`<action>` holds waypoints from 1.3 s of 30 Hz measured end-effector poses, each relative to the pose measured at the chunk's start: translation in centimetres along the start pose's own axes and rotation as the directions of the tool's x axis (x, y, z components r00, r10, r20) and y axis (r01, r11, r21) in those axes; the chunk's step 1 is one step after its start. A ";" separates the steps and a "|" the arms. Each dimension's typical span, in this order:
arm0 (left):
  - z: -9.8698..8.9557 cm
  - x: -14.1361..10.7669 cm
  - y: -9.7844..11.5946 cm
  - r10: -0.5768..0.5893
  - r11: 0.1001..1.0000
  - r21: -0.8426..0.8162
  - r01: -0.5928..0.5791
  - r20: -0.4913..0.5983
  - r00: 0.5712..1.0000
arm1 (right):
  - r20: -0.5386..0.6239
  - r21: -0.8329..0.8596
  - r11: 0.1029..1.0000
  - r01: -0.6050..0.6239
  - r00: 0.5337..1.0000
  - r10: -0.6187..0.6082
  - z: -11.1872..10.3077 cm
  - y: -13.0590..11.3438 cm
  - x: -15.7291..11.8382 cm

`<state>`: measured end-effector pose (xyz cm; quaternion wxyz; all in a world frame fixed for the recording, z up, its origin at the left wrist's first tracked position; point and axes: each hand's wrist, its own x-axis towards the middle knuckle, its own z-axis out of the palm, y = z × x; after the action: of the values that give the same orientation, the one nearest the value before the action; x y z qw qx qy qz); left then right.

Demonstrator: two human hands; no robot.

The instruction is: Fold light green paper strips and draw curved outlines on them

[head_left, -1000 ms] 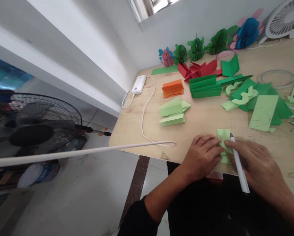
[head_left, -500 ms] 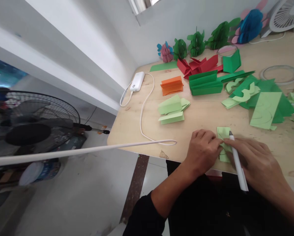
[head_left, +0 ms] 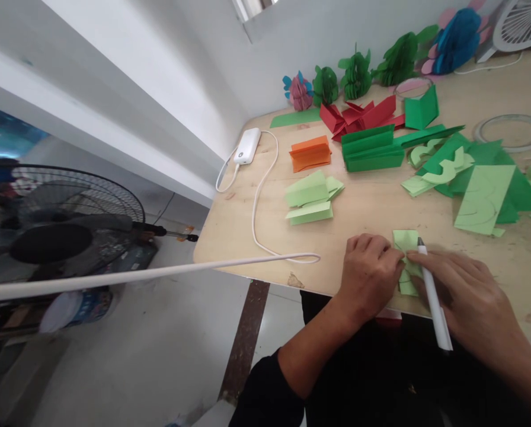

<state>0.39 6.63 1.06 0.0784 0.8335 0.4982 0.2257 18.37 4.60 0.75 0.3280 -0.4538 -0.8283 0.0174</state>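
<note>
A small light green paper piece (head_left: 406, 239) lies at the table's near edge, with dark pencil-like lines on it. My left hand (head_left: 371, 274), fingers curled, grips its left side. Opposite, my right hand (head_left: 474, 299) reaches over the right side, fingertips on the paper. A white pen (head_left: 435, 305) is held in my right hand, its dark end pointing away from me and its body slanting back toward my lap. My fingers cover the middle of the paper.
Folded light green papers (head_left: 309, 197), an orange folded paper (head_left: 310, 154), green folded paper (head_left: 372, 151) and red folded paper (head_left: 363, 120) lie beyond. Green scraps (head_left: 485, 198) and a tape roll (head_left: 512, 133) are right. A white cable (head_left: 256, 207) runs from a power bank (head_left: 248, 146).
Both hands, the pen and the paper keep nearly the same positions. The view has shifted very slightly.
</note>
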 end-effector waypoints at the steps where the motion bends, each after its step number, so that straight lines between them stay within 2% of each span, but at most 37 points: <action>1: -0.1 0.0 -0.1 0.010 1.000 -0.004 -0.010 0.001 1.000 | 0.000 -0.011 1.000 0.010 1.000 -0.010 0.0 0.0 0.0; 8: -1.0 0.4 -0.9 0.105 0.993 0.044 -0.110 0.111 0.988 | 0.019 -0.048 0.999 -0.012 1.000 0.013 0.0 0.0 -0.2; 13: -0.9 0.8 -1.1 0.132 0.985 0.096 -0.140 0.089 0.987 | 0.008 -0.079 0.996 0.049 0.999 -0.048 -0.1 -0.1 0.1; 32: -0.8 0.6 -0.5 0.051 0.992 0.110 -0.065 0.130 0.990 | -0.022 -0.077 0.994 0.080 0.996 -0.082 0.2 0.2 -0.2; 39: -0.5 0.5 -0.7 0.070 0.994 0.084 -0.076 0.069 0.995 | -0.032 -0.081 0.991 0.108 0.993 -0.111 0.1 0.2 0.1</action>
<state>-0.16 7.37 1.37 0.0504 0.8607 0.4738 0.1792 18.44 4.79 0.68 0.3251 -0.4206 -0.8460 -0.0419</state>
